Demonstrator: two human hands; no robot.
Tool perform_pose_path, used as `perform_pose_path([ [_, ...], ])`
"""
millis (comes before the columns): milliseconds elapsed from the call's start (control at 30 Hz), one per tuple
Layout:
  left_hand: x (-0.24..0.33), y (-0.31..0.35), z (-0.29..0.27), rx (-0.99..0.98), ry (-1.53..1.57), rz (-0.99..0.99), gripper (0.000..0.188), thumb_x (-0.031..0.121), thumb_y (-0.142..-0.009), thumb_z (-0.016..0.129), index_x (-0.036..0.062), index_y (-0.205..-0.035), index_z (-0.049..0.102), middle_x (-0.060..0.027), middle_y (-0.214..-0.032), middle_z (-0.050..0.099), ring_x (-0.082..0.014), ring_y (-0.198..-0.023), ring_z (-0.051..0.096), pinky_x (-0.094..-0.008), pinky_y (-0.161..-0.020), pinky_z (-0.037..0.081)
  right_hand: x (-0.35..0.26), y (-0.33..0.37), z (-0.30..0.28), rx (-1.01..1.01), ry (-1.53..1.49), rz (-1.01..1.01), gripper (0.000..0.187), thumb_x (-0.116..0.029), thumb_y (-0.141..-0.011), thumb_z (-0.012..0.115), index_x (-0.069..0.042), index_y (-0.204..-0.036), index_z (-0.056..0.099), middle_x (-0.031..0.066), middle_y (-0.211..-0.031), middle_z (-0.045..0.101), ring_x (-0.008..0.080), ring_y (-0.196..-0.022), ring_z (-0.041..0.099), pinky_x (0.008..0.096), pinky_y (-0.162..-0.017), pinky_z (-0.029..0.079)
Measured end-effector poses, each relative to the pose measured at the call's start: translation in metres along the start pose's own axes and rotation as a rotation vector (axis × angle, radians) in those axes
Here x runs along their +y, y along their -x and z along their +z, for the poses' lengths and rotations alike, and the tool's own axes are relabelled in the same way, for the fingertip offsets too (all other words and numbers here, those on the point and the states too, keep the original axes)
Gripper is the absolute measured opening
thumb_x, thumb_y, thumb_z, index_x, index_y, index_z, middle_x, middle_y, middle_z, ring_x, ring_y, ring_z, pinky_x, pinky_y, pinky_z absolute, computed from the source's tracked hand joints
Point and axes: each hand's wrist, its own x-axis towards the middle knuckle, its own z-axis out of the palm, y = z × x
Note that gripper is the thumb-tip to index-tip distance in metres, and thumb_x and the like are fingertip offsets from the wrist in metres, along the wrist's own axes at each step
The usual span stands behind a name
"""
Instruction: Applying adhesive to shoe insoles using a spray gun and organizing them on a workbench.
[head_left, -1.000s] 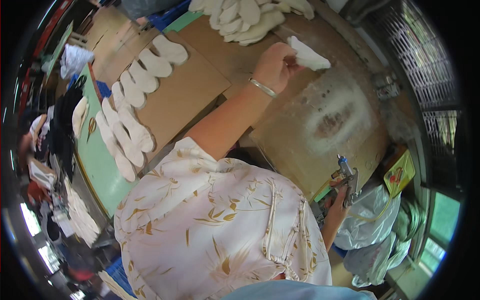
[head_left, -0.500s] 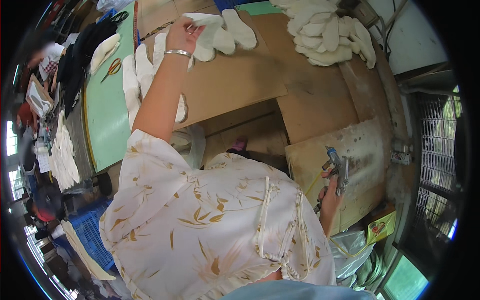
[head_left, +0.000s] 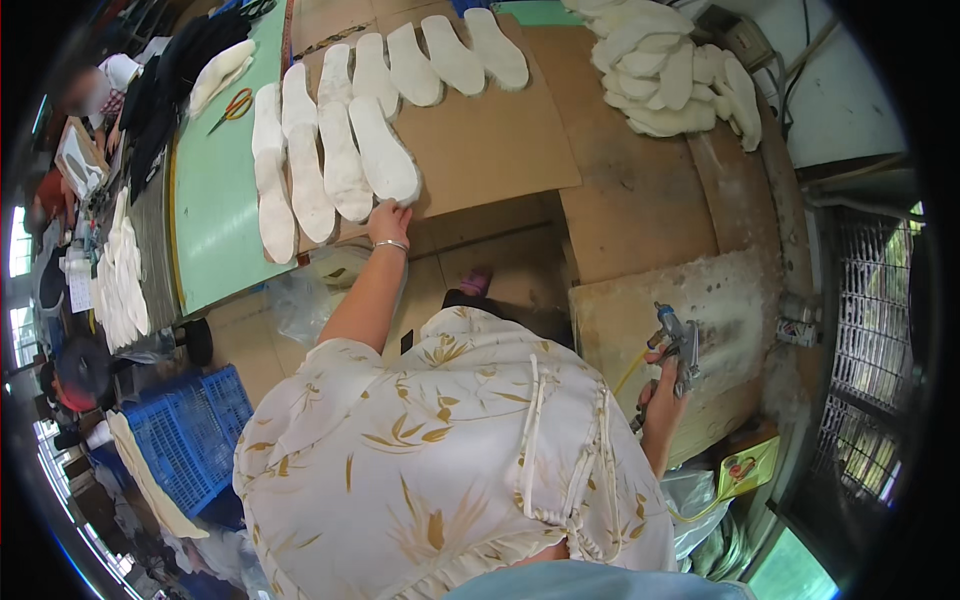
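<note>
Left hand at near end of white, sole-shaped insole on brown cardboard sheet; can't tell if fingers pinch. Right hand, fingers curled round grey metal spray gun.

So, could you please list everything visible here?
Laid-out insoles: about eleven, white, on cardboard
Heaped insoles: many, cream, upper right
Scissors: one pair, orange-handled, green tabletop
Cloth: one pile, black, upper left
Crate: at least one, blue, lower left
Tray: one, yellow, lower right
Spray gun: one, silver and blue, right hand
Shirt: one, white floral, worn
Left hand: one, at an insole's near end
Right hand: one, holding the spray gun
</note>
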Motion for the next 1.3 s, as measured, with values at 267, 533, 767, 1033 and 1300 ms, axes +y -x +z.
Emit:
perform_pose_path([
  [267, -0.033, 0.057, -0.014, 0.089, -0.213, -0.033, 0.032, 0.028, -0.084, 0.051, 0.004, -0.105, 0.045, -0.009, -0.089, 0.055, -0.0201, -0.071, 0.059, -0.0297, -0.059, 0.05, 0.014, -0.002, -0.026, 0.034, -0.011, 0.027, 0.026, -0.022, -0.092, 0.043, -0.002, -0.107, 0.051, 0.0046, -0.085, 0.058, 0.0043, -0.038, 0.035, 0.0193, -0.034, 0.028],
  [533, -0.088, 0.081, 0.112, -0.624, -0.784, 0.356, 0.02, 0.014, -0.081, 0.058, 0.002, -0.096, 0.058, -0.0058, -0.081, 0.061, -0.0146, -0.07, 0.06, -0.024, -0.064, 0.046, 0.019, -0.016, -0.049, 0.263, -0.078, 0.089, 0.022, -0.015, -0.087, 0.054, -0.001, -0.104, 0.053, 0.0052, -0.085, 0.058, 0.0038, -0.039, 0.037, 0.0193, -0.035, 0.031],
  [767, -0.145, 0.03, 0.319, -0.916, -1.165, 0.667, 0.03, 0.023, -0.079, 0.057, -0.0013, -0.097, 0.059, -0.014, -0.082, 0.064, -0.017, -0.072, 0.061, -0.0273, -0.066, 0.048, 0.001, -0.018, -0.036, 0.463, -0.105, 0.167, 0.025, -0.015, -0.085, 0.055, -0.002, -0.106, 0.055, 0.007, -0.084, 0.06, 0.004, -0.039, 0.04, 0.0201, -0.035, 0.031],
  [1033, -0.192, 0.063, 0.489, -0.711, -0.939, -0.106, 0.032, 0.021, -0.078, 0.062, -0.0066, -0.092, 0.052, -0.0137, -0.081, 0.058, -0.0214, -0.057, 0.061, -0.0292, -0.047, 0.053, 0.001, -0.019, -0.02, 0.67, -0.156, 0.241, 0.024, -0.013, -0.084, 0.055, -0.002, -0.105, 0.056, 0.0075, -0.083, 0.061, 0.0042, -0.039, 0.041, 0.0198, -0.035, 0.031],
  [1300, -0.242, 0.092, 0.522, -0.791, -0.519, -0.167, 0.013, 0.003, -0.074, 0.06, -0.0009, -0.083, 0.051, -0.0112, -0.074, 0.055, -0.0203, -0.055, 0.056, -0.0304, -0.049, 0.052, -0.01, -0.021, -0.006, 0.784, -0.186, 0.273, 0.02, -0.014, -0.083, 0.057, 0.0, -0.098, 0.058, 0.0, -0.066, 0.055, 0.0028, -0.039, 0.039, 0.02, -0.035, 0.028],
])
